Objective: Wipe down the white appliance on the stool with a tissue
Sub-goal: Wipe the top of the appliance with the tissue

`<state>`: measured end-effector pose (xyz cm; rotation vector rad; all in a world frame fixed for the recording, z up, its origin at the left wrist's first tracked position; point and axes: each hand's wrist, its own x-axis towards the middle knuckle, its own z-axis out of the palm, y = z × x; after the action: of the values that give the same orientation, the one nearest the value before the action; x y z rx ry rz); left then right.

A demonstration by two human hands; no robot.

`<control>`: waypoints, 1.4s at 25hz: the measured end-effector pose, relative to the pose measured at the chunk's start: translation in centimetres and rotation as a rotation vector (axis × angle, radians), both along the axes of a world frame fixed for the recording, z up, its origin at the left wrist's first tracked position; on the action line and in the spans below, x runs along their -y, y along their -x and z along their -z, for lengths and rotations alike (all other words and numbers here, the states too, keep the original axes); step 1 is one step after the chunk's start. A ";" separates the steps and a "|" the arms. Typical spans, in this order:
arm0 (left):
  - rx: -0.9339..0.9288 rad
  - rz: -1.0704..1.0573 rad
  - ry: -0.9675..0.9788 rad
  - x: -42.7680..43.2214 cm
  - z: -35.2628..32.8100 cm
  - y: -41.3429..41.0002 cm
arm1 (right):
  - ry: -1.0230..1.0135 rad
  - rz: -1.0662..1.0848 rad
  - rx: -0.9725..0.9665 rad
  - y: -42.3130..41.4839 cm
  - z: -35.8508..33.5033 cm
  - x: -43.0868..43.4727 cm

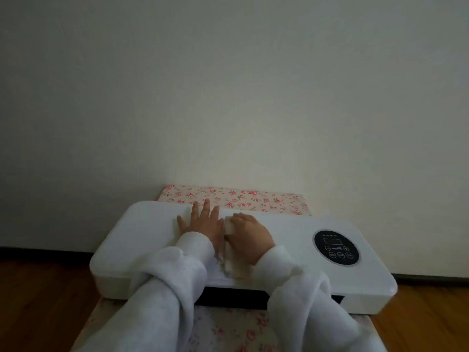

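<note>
A long white appliance [142,240] lies flat across a stool covered in pink floral fabric [236,195]. A round black control panel [336,247] sits on its right part. My left hand [200,223] rests flat on the middle of the top, fingers spread, holding nothing. Right beside it, my right hand [250,236] is closed on a crumpled white tissue [232,265] and presses it against the top; the tissue trails back toward the front edge under my wrist. Both arms wear white fleece sleeves.
A plain white wall [228,97] stands directly behind the stool, with a dark skirting board [45,251] at its foot. Brown wooden floor [40,295] shows on both sides. A dark slot [231,298] runs along the appliance's front face.
</note>
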<state>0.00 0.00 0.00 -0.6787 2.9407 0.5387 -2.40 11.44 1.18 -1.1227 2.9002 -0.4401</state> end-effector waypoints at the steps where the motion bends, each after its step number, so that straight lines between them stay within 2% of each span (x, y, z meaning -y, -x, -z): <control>1: 0.013 0.004 0.028 -0.1 0.0 0.0 | -0.025 -0.029 -0.002 -0.2 0.4 0.4; 5: -0.009 0.022 0.046 -0.7 -0.1 0.3 | -0.176 0.041 0.080 0.1 1.0 0.1; 10: -0.021 0.107 0.083 -2.8 0.3 0.8 | -0.263 0.260 0.070 5.3 2.0 -7.3; 15: -0.014 0.178 0.099 -5.3 0.5 2.2 | -0.164 0.584 -0.013 9.6 2.4 -16.1; 19: -0.009 0.218 0.102 -6.9 0.8 3.0 | -0.052 0.730 -0.035 10.9 1.7 -17.9; 22: -0.011 0.212 0.112 -7.3 1.1 3.3 | 0.000 0.702 0.007 10.7 1.4 -15.6; 26: -0.029 0.211 0.114 -7.7 1.3 3.6 | -0.011 0.400 0.029 10.0 2.4 -12.1; 31: -0.032 0.210 0.119 -7.3 1.7 3.8 | 0.016 0.726 0.051 11.7 2.2 -15.9; 33: -0.030 0.210 0.114 -7.3 1.7 3.9 | 0.031 0.698 0.108 11.2 1.9 -14.0; 35: -0.031 0.213 0.108 -7.5 1.8 3.9 | 0.059 0.573 0.164 10.5 2.0 -11.2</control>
<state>-3.92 7.47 -1.83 -0.3612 3.0377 0.3760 -12.90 22.68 -0.86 -0.2159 3.0277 -0.5862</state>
